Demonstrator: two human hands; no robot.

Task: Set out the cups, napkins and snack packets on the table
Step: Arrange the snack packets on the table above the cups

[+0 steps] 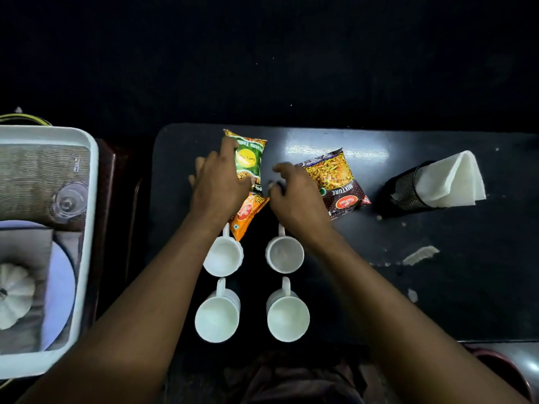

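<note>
Four white cups [252, 282] stand near the tabletop's [437, 287] front edge; beyond, left hand [217, 185] grips green packet [248, 160], right hand [294, 196] loosely curled, grasping nothing, beside brown packet [335, 179]; napkins [449, 179] toward the right edge

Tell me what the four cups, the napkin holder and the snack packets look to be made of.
Cups: probably glazed ceramic, though plastic is possible; smooth, opaque white, thick rims. Napkin holder: black wire mesh, likely metal; its open weave shows. Snack packets: glossy printed plastic film, crinkled and catching the light.
</note>
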